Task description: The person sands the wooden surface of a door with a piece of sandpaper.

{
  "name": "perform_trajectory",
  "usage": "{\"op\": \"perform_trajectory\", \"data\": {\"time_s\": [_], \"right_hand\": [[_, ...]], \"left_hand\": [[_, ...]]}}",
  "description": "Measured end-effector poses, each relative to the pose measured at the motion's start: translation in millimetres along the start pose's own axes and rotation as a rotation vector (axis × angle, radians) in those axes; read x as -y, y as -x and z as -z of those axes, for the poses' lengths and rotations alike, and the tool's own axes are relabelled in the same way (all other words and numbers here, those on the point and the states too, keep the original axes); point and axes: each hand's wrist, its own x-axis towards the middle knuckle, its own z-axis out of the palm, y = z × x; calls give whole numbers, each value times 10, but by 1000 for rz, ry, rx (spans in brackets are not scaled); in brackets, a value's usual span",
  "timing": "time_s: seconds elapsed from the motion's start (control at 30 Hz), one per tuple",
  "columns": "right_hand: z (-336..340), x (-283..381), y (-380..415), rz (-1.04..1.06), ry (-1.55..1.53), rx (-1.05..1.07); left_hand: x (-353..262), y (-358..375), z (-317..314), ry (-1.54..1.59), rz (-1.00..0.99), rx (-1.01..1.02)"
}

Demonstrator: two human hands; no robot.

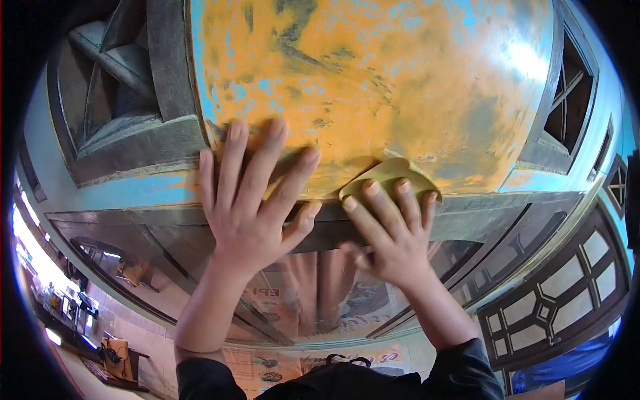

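The curled, olive-yellow flexible sheet (395, 171) lies at the lower edge of the broad orange-painted panel (373, 87), right of its middle, beneath the fingertips of the right hand (400, 250). That hand is open, its four fingers extended and slightly parted, the thumb apart from them; it bears on the sheet with the fingertips and is not closed round it. The sheet projects above and to the left of the fingers, its upper edge lifted in a curve.

The left hand (250, 210) is open with fingers widely spread, holds nothing, and reaches over the panel's lower left part. The panel shows blue and dark patches. The dark horizontal wooden rail (467, 202) runs below it; the dark wooden lattice frame (175, 87) adjoins its left side.
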Motion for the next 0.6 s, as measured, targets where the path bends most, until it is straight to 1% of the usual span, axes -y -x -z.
{"op": "perform_trajectory", "data": {"time_s": [0.03,0.13,0.2,0.23,0.27,0.33,0.37,0.4,0.47,0.5,0.53,0.6], "right_hand": [[16,-82,-6,-107,-24,-42],[47,-217,-56,-426,-107,-210],[27,119,-94,-319,-123,-31],[-75,278,-55,-159,-92,-24],[-116,351,-50,-122,-71,-13],[-101,149,-53,-147,-3,-59],[-65,73,-53,-282,-58,-112],[-51,89,-76,-325,-78,-141],[-25,145,-113,-413,-117,-198],[-9,248,-111,-301,-118,-82],[-55,313,-64,-188,-91,-60],[-125,145,-21,-152,-15,-126]], "left_hand": [[-7,134,-49,16,-12,-22],[-26,491,-146,41,46,-42],[-15,594,-179,50,75,-65],[-13,621,-191,47,81,-81],[-4,635,-194,46,83,-97],[-31,636,-168,96,132,-78],[-36,654,-191,117,152,-86],[-39,671,-205,138,176,-92],[-27,650,-199,105,135,-103],[-22,636,-200,91,110,-108],[-28,635,-207,93,115,-111],[-25,648,-207,101,118,-115]]}}
